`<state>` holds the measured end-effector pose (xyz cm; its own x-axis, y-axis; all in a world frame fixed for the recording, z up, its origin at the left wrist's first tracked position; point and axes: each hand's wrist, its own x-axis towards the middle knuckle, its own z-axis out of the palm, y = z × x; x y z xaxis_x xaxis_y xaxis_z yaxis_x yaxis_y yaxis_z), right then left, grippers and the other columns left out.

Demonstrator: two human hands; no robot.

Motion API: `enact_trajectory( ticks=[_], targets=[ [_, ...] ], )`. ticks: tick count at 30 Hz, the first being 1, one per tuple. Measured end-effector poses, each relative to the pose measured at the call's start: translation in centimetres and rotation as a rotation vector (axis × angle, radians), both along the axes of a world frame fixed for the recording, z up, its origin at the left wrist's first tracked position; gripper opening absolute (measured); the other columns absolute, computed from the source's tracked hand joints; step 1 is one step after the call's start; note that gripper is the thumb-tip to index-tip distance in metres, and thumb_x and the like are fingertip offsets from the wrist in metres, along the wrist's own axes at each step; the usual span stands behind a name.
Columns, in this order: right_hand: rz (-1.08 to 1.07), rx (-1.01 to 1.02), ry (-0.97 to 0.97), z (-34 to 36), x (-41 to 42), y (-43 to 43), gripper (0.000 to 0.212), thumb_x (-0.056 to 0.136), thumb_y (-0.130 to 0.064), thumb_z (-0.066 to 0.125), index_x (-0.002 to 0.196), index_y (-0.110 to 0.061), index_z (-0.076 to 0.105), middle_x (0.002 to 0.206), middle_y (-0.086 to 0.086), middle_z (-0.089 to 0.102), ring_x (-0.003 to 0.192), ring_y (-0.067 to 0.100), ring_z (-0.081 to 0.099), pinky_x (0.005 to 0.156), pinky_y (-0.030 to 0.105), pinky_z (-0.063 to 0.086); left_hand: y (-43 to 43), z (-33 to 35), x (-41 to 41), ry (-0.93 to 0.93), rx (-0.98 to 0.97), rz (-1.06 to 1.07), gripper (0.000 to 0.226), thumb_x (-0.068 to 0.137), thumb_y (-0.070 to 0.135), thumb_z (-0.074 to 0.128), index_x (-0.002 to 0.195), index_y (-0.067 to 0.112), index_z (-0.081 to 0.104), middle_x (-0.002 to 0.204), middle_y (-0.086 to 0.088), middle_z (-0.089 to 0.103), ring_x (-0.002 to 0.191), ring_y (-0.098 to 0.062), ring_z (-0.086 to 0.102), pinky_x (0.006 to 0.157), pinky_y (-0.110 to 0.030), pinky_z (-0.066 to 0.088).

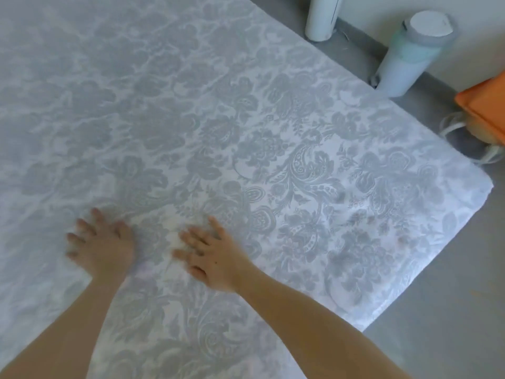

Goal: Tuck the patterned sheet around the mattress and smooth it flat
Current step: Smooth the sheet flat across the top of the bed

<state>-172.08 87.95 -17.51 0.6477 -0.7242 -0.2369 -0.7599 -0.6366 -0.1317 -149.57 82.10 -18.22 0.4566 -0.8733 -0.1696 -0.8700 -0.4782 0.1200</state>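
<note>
A white sheet (273, 127) with a grey floral pattern covers the mattress and fills most of the view. Its right corner (483, 187) wraps down over the mattress edge. My left hand (102, 247) lies flat on the sheet at lower left, fingers spread and straight. My right hand (213, 255) presses flat on the sheet just to its right, fingers spread. A few soft wrinkles run through the fabric around and beyond both hands. Motion blur softens the left part of the sheet.
Grey floor (448, 310) borders the mattress on the right. Two pale upright cylinders (410, 56) (322, 17) stand by the wall at the top right. An orange object (483, 105) with white cords sits at the right edge near the corner.
</note>
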Motion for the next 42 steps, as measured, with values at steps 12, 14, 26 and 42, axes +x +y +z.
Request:
enact_trajectory(
  ticks=[12, 14, 26, 42],
  targets=[
    [-1.484, -0.12, 0.118, 1.1, -38.3, -4.4, 0.061, 0.095, -0.05, 0.012, 0.151, -0.027, 0.008, 0.158, 0.012, 0.007, 0.145, 0.029, 0.005, 0.112, 0.061, 0.001, -9.3, -1.9, -27.1, 0.07, 0.071, -0.684, 0.057, 0.095, 0.052, 0.003, 0.149, 0.035, -0.003, 0.16, -0.006, -0.001, 0.14, -0.05, -0.006, 0.112, -0.062, -0.004],
    [-1.311, -0.253, 0.077, 1.9, -33.4, -4.2, 0.061, 0.095, -0.046, 0.018, 0.15, -0.018, 0.016, 0.154, 0.02, 0.022, 0.142, 0.038, 0.019, 0.112, 0.063, 0.008, -8.7, -0.4, -27.6, 0.223, 0.009, -0.877, 0.059, 0.094, 0.054, 0.0, 0.147, 0.029, 0.0, 0.158, -0.005, 0.011, 0.145, -0.038, 0.004, 0.116, -0.052, 0.002],
    [-0.808, 0.061, 0.205, 1.6, -49.8, -1.0, 0.057, 0.096, -0.054, 0.003, 0.15, -0.035, 0.001, 0.159, 0.0, -0.002, 0.146, 0.022, 0.0, 0.115, 0.054, 0.002, 6.3, -1.4, -45.4, 0.139, 0.08, -0.487, 0.059, 0.096, 0.043, 0.015, 0.151, 0.026, 0.002, 0.155, -0.026, 0.007, 0.139, -0.052, 0.002, 0.111, -0.063, 0.001],
    [-0.135, -0.093, -0.281, 25.9, -55.6, -14.6, 0.024, 0.086, -0.016, 0.049, 0.065, -0.016, 0.037, 0.053, 0.0, 0.041, 0.05, 0.026, 0.045, 0.045, 0.026, 0.02, -2.4, 22.5, -53.4, 0.171, -0.08, 0.259, 0.026, 0.094, 0.017, 0.042, 0.105, 0.007, 0.064, 0.103, -0.012, 0.064, 0.082, -0.03, 0.061, 0.062, -0.031, 0.042]
  ],
)
